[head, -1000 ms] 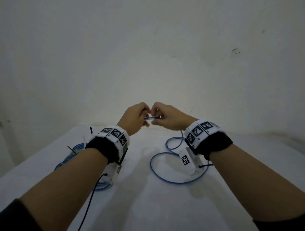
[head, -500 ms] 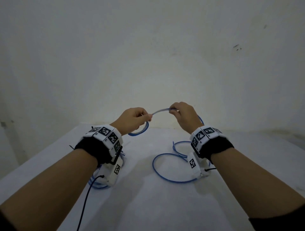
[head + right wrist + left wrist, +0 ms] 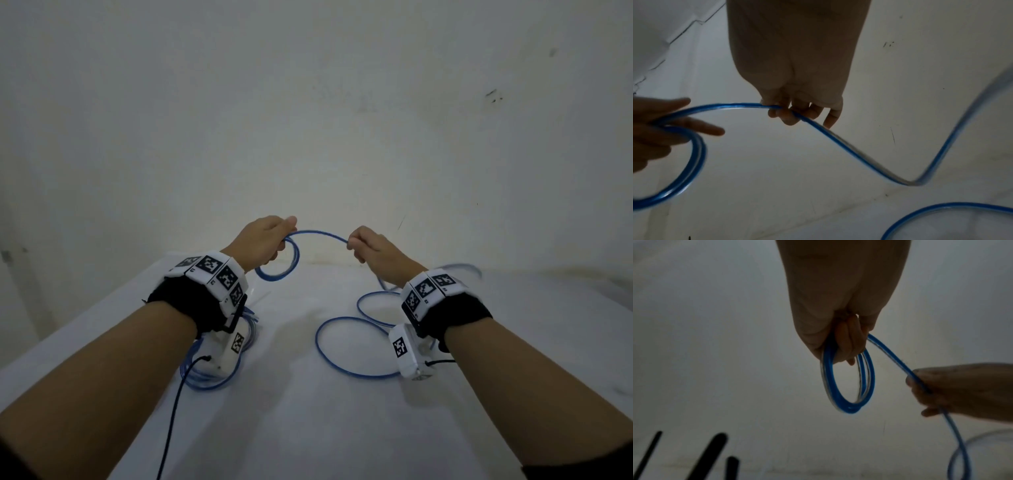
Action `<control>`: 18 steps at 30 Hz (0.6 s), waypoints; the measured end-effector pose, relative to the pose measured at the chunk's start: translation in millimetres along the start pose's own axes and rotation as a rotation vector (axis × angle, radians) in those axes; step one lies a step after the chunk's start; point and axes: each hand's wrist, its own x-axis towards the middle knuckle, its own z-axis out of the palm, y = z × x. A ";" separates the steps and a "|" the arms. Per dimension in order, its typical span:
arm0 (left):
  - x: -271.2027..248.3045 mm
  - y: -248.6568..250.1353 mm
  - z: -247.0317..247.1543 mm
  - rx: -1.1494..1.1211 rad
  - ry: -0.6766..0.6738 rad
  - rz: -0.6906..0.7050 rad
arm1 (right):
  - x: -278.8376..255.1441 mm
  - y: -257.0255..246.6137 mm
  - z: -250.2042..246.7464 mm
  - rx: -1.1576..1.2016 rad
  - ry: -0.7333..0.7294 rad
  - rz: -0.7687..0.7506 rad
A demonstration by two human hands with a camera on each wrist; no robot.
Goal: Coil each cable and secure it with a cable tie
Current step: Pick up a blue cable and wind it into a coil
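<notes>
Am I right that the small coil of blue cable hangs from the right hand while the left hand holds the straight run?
Not quite: the hands are swapped. The left wrist view shows the coil hanging from the left hand, while the right hand holds the run.

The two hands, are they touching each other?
Apart. The head view shows a clear gap between the left hand and the right hand, bridged only by the blue cable.

I read the blue cable as glossy, smooth, translucent plastic. Table looks matt white and smooth; wall is matt, scuffed plaster. Wrist straps look like black cloth.
</notes>
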 end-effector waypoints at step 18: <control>-13.3 -10.2 -5.1 0.528 -0.307 -0.153 | 4.6 -6.8 -2.9 0.155 0.362 -0.105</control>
